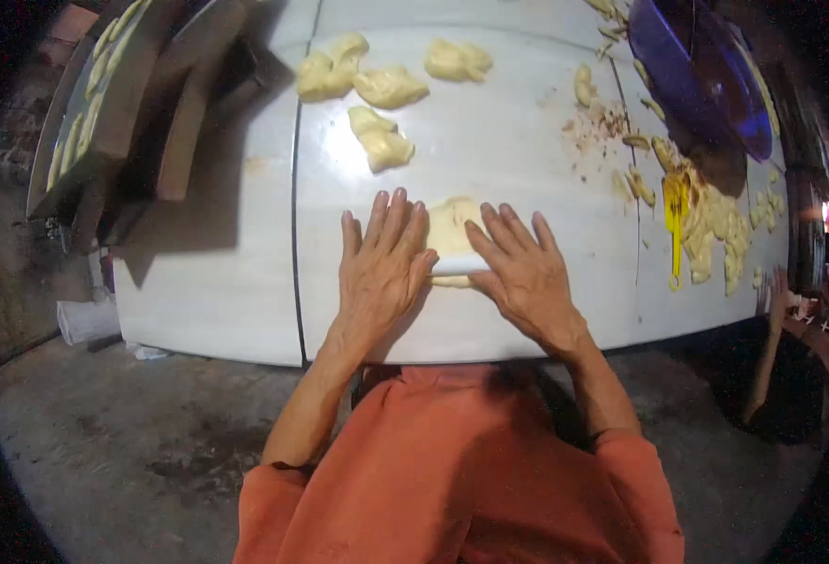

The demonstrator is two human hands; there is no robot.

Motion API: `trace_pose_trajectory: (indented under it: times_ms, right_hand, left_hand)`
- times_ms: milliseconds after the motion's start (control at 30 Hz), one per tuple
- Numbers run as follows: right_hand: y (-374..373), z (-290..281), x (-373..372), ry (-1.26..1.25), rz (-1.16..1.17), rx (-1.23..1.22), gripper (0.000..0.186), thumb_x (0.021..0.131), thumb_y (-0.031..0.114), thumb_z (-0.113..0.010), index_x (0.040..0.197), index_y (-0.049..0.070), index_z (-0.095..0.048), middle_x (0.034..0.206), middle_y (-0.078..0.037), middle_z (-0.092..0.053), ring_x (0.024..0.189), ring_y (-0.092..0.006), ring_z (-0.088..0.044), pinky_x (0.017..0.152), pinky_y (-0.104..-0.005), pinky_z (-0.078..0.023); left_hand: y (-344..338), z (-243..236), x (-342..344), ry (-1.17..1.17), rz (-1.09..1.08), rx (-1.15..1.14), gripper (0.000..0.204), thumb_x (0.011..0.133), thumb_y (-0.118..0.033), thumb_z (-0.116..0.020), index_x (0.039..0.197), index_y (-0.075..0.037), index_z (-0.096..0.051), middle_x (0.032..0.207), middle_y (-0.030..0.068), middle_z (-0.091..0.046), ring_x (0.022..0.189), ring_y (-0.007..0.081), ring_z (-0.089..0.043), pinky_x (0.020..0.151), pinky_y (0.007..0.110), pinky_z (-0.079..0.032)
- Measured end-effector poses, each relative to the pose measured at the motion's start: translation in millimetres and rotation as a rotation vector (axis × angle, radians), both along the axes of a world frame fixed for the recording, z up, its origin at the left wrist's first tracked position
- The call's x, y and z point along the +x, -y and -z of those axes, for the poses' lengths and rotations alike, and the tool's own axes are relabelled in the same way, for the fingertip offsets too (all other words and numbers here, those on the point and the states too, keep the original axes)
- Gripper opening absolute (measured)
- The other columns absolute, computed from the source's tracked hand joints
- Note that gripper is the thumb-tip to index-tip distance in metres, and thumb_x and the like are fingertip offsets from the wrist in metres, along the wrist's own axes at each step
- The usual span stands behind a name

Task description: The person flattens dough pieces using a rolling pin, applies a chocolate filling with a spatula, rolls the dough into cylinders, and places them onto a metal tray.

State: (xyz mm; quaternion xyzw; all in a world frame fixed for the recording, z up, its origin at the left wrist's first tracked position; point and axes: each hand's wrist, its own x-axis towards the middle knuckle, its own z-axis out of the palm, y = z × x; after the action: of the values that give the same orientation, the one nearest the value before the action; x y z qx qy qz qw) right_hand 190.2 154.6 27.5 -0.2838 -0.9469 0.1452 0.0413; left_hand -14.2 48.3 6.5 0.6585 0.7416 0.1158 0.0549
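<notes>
My left hand (pixel 382 268) and my right hand (pixel 525 265) lie palm down at either end of a white rolling pin (pixel 454 267), fingers stretched out and apart. Under the pin and between my hands is a flattened piece of pale yellow dough (pixel 447 221), with an edge showing below the pin. Several soft dough lumps (pixel 388 86) rest farther back on the white tabletop (pixel 217 310). The undersides of both hands are hidden.
Boards with dough strips (pixel 90 89) stand at upper left. A purple basin (pixel 692 75), yellow tool (pixel 676 240) and dough scraps (pixel 720 235) sit at right. Another person's arm (pixel 770 352) reaches to the table's right edge. A white bag (pixel 85 320) is at left.
</notes>
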Motion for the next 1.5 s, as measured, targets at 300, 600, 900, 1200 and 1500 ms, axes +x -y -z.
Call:
trace_pose_trajectory:
  times_ms: [300,600,900,1200,1500]
  right_hand:
    - [62.3,25.5,48.9,-0.120,-0.040,0.130,0.055,0.088,0.027,-0.075,0.142,0.025,-0.060,0.126,-0.005,-0.061,0.117,-0.0238,-0.056,0.105,-0.0509,-0.038]
    - [-11.5,12.5,-7.4,-0.066,0.129,0.134,0.051,0.099,0.037,-0.063,0.146,0.019,-0.057,0.155,-0.016,-0.044,0.142,-0.0339,-0.041,0.113,-0.0605,-0.030]
    - [-130.4,14.3,-71.3,-0.261,0.127,0.215,0.052,0.094,0.034,-0.069,0.139,0.010,-0.059,0.145,-0.020,-0.053,0.129,-0.0378,-0.052,0.107,-0.0540,-0.040]
    - [-97.2,15.2,11.2,-0.131,0.068,0.044,0.054,0.086,0.025,-0.075,0.136,0.008,-0.062,0.116,-0.014,-0.064,0.104,-0.0313,-0.061,0.090,-0.0474,-0.046]
    - [-44.8,19.4,-33.5,-0.048,-0.162,0.038,0.072,0.094,0.049,-0.064,0.151,0.008,-0.048,0.161,-0.013,-0.042,0.150,-0.0310,-0.036,0.123,-0.0589,-0.020]
  left_hand:
    - [88.4,-4.5,33.2,0.083,-0.028,-0.041,0.064,0.096,-0.034,-0.068,0.152,-0.010,-0.048,0.158,0.0196,-0.043,0.149,0.0422,-0.034,0.115,0.074,-0.019]
    - [4.7,7.7,1.5,-0.046,-0.208,-0.026,0.065,0.105,-0.041,-0.048,0.159,-0.007,-0.036,0.165,0.0269,-0.027,0.155,0.0469,-0.016,0.116,0.077,-0.002]
    - [-139.2,13.9,-56.3,-0.117,-0.286,0.308,0.067,0.101,-0.037,-0.057,0.159,-0.011,-0.037,0.166,0.0303,-0.016,0.154,0.0518,-0.010,0.111,0.082,-0.005]
    - [-45.7,-14.2,-27.3,0.125,0.061,0.173,0.062,0.100,-0.033,-0.062,0.152,-0.003,-0.046,0.157,0.0168,-0.047,0.149,0.0305,-0.038,0.120,0.066,-0.019]
    - [-25.1,-0.3,-5.9,0.076,0.055,-0.119,0.089,0.094,-0.062,-0.057,0.157,-0.002,-0.037,0.164,0.0175,-0.035,0.153,0.0350,-0.030,0.118,0.074,-0.009]
